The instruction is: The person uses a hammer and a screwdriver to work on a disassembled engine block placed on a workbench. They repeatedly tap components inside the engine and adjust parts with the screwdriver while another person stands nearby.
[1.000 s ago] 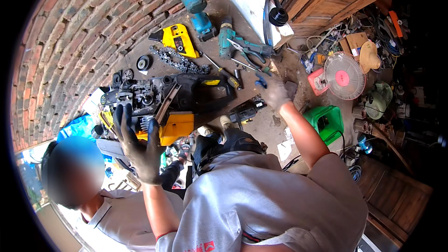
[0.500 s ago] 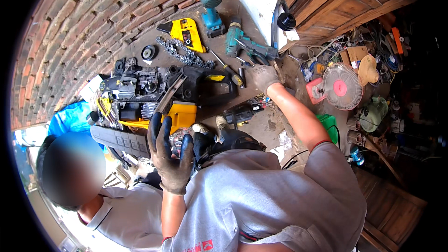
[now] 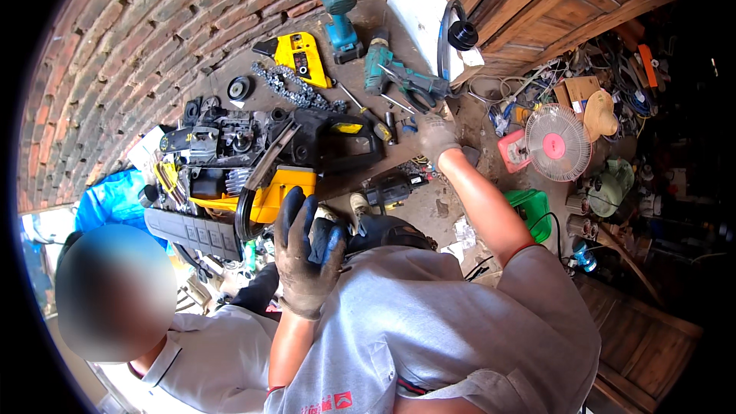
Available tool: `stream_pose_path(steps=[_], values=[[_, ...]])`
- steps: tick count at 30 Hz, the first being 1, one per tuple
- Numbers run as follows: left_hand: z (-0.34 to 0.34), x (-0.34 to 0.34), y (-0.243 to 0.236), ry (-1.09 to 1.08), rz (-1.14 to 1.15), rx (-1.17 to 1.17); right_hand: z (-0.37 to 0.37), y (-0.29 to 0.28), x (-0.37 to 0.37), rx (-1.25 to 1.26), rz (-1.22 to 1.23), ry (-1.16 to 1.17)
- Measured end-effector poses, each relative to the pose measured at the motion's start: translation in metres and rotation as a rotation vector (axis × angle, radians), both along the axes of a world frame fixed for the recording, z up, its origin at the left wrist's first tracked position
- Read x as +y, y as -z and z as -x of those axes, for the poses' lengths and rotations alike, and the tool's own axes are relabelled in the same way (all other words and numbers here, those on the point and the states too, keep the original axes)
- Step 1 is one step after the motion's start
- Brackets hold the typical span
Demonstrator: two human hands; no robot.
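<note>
Clutter crowds the right hand (image 3: 437, 132), whose grip I cannot tell, so reaching among loose screwdrivers (image 3: 360, 107) risks knocking them, while the left hand (image 3: 305, 249) hangs open near the chainsaw (image 3: 261, 157).

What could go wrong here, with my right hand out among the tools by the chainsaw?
1. The right hand reaches into crowded loose tools beside the pliers; it may knock the screwdriver or small parts off the bench.
2. The loose saw chain lies close by; a sleeve or glove might snag on its teeth.
3. The left hand is raised off the chainsaw, so nothing steadies it if bumped.
</note>
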State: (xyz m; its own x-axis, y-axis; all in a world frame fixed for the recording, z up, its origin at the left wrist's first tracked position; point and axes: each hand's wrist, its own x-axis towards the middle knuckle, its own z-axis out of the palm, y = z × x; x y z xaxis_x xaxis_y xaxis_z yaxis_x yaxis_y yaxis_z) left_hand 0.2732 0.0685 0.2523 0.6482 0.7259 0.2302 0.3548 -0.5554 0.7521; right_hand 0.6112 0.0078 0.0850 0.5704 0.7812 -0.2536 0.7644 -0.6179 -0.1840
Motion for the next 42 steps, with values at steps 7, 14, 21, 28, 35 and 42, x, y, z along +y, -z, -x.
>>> stream_pose_path(steps=[7,14,21,28,35,42], values=[[-0.001,-0.008,-0.007,0.038,0.022,0.032,0.018,-0.004,0.029,0.024,0.035,0.060],[0.010,-0.010,-0.009,0.073,0.039,0.028,0.009,-0.011,0.047,0.076,0.060,0.120],[0.035,-0.017,-0.007,0.077,0.151,-0.006,0.012,-0.005,0.038,0.138,0.146,0.068],[0.049,-0.027,0.012,0.171,0.224,0.002,0.018,0.003,0.029,0.112,0.136,0.182],[0.028,-0.032,0.047,0.023,1.419,-0.337,0.047,-0.046,0.010,0.234,-0.228,0.285],[-0.019,-0.050,0.088,0.293,1.573,-0.742,0.138,-0.142,-0.044,0.453,-0.164,-0.204]])
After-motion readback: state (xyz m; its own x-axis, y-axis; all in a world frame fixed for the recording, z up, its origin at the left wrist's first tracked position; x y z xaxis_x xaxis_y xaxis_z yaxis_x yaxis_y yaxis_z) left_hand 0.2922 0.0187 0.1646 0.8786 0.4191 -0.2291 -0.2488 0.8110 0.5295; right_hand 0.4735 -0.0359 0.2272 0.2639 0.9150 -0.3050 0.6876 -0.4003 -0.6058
